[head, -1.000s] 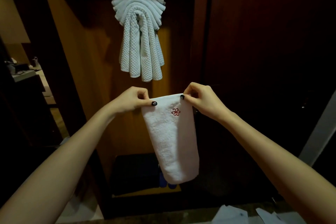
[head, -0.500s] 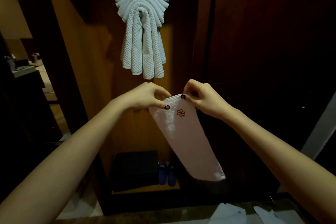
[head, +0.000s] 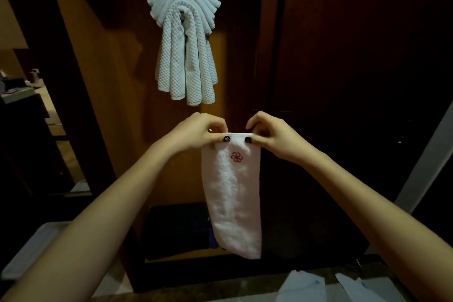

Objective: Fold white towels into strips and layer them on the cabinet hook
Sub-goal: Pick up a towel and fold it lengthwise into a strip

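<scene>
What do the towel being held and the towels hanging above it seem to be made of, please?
Held towel: probably terry cloth, white, fuzzy pile, red stitched emblem. Hanging towels: likely waffle-weave cotton, matte, pale, regular dimpled grid. Fibre itself uncertain.

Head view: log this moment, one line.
left hand: pinches top edge | right hand: pinches top edge | towel strip: hangs down | hung towels: above

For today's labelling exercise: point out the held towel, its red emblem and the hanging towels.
held towel (head: 232, 203), head view, middle of cloth
red emblem (head: 236, 156), head view, centre of stitching
hanging towels (head: 172, 61), head view, front waffle strip
</scene>
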Motion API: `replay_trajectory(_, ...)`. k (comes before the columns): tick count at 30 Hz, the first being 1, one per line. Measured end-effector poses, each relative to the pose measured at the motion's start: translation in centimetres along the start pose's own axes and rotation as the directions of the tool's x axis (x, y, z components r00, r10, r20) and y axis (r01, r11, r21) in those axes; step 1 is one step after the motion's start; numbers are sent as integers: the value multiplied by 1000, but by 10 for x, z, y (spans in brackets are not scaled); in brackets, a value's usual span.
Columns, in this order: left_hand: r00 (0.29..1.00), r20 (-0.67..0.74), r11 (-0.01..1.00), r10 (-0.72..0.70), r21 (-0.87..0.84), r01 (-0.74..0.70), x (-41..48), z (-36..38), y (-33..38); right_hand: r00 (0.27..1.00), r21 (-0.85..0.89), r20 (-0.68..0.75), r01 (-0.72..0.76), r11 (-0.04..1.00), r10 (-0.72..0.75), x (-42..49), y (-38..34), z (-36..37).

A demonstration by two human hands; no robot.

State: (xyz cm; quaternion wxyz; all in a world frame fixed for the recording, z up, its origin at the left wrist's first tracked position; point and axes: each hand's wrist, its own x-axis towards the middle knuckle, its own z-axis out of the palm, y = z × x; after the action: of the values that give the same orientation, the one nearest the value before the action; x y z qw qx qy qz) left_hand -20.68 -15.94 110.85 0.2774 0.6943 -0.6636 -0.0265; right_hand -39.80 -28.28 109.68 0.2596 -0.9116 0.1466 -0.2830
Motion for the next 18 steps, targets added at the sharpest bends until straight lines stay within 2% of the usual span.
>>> replay_trajectory(4, 998, -23, 998, 55, -40, -56, -7, 0, -6, 994, 87, 75, -87, 992, 81, 5, 1, 1)
replay_trajectory(8, 995, -83, 954, 58, -291, -80, -14, 0, -7, 994, 247, 23, -112, 963, 110, 7, 0, 6)
replay_trajectory(12, 995, -90, 906, 49, -416, -82, -16, -2, -4, 998, 362, -25, -44, 931, 57, 8, -8, 14)
replay_trajectory(18, 1000, -24, 859, 11, -512, -22, -20, -3, -4, 998, 385, 70, -27, 922, 0, 17, -20, 18)
